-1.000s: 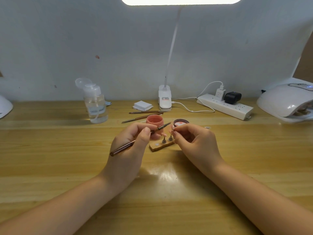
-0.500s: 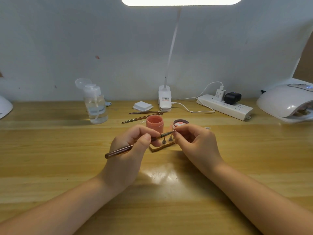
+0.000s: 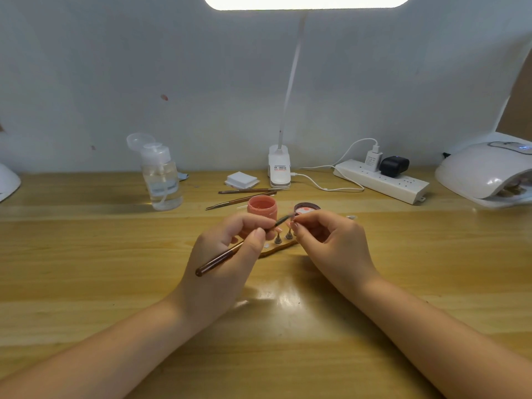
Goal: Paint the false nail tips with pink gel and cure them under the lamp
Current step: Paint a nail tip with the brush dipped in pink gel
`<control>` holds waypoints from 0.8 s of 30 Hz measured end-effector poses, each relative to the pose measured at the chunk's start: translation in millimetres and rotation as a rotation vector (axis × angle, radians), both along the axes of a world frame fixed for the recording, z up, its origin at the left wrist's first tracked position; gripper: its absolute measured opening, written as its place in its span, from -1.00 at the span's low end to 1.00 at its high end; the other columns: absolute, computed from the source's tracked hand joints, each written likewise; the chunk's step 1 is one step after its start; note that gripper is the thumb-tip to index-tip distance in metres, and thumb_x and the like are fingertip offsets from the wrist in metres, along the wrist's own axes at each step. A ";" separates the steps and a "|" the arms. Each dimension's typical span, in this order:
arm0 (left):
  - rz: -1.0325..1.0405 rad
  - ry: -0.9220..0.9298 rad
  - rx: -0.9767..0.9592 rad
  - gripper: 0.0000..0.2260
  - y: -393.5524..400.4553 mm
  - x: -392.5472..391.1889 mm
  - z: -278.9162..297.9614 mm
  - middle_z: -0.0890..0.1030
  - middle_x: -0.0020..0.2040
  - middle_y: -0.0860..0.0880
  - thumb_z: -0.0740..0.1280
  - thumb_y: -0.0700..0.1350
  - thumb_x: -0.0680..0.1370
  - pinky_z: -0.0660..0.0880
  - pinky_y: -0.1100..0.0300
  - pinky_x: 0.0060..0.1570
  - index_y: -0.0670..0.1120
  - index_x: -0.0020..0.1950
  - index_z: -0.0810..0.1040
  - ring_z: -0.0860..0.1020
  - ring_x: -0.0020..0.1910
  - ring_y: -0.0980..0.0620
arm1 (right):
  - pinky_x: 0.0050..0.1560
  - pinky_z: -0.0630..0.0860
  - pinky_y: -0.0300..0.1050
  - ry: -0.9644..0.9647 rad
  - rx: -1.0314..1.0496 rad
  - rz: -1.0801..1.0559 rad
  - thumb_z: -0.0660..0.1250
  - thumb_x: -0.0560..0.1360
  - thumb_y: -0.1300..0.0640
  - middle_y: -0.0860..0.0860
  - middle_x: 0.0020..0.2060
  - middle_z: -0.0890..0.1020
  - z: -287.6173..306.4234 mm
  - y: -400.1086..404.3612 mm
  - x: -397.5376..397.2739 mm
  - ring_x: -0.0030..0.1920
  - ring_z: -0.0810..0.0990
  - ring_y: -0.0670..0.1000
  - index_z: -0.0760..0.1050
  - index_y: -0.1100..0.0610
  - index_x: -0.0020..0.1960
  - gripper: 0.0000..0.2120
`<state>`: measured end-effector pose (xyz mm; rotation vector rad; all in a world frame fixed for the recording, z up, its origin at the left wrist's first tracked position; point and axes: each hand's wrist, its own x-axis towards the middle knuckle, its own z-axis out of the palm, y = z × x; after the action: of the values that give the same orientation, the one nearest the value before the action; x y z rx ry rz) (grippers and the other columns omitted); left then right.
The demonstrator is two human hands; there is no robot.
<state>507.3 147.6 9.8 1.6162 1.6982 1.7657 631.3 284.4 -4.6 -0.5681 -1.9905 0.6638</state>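
A pale wall backs a wooden table (image 3: pixel 86 283); one left hand (image 3: pixel 221 263) pinches one brown brush (image 3: pixel 227 254), its tip reaching one nail tip (image 3: pixel 291 224) pinched by the right hand (image 3: pixel 334 249) at mid-table; two small stands (image 3: pixel 283 237) show on one wooden base (image 3: pixel 276 250), others hidden behind the fingers; one open pink gel jar (image 3: pixel 262 207) and its lid (image 3: pixel 306 209) sit just beyond; two spare brushes (image 3: pixel 244 195) lie farther back; one curing lamp (image 3: pixel 486 174) at far right is cut off by the edge.
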 end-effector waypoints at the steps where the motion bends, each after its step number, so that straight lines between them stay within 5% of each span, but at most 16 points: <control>1: -0.002 0.013 -0.004 -0.84 -0.1 0.1 0.0 0.70 -0.13 0.02 0.27 -0.12 0.51 0.49 0.31 -0.02 -0.06 -0.03 0.64 0.63 -0.02 0.07 | -0.14 0.57 -0.25 0.001 -0.001 -0.003 0.44 0.45 0.26 -0.03 -0.24 0.69 -0.1 0.0 0.0 -0.24 0.62 -0.16 0.67 0.16 -0.03 -0.89; 5: 0.013 -0.015 0.061 -0.78 -1.4 0.4 0.5 0.69 -0.16 0.00 0.24 -0.01 0.50 0.51 0.33 -0.04 -0.08 -0.04 0.62 0.64 -0.05 0.07 | -0.13 0.58 -0.23 -0.007 -0.008 0.000 0.43 0.46 0.25 -0.03 -0.23 0.69 0.2 0.3 0.2 -0.23 0.63 -0.15 0.66 0.16 -0.02 -0.89; 10: 0.010 -0.018 0.011 -0.83 1.7 0.6 -0.8 0.70 -0.11 0.00 0.25 -0.15 0.53 0.52 0.30 0.00 -0.09 0.01 0.63 0.65 -0.01 0.07 | -0.12 0.59 -0.19 -0.004 -0.002 -0.001 0.44 0.45 0.26 -0.01 -0.23 0.69 0.4 -0.3 -0.1 -0.23 0.64 -0.13 0.67 0.16 -0.02 -0.88; 24: 0.022 -0.095 0.078 -0.79 1.6 0.2 -3.0 0.69 -0.18 -0.04 0.19 -0.14 0.57 0.50 0.37 -0.09 -0.14 -0.04 0.61 0.66 -0.10 0.06 | -0.11 0.59 -0.19 -0.001 -0.012 0.021 0.43 0.46 0.25 -0.01 -0.22 0.69 0.6 0.0 1.1 -0.21 0.64 -0.15 0.66 0.16 0.01 -0.87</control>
<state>507.5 149.2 6.7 1.5226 1.6300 1.9098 632.4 284.4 -4.0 -0.5556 -1.9965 0.6891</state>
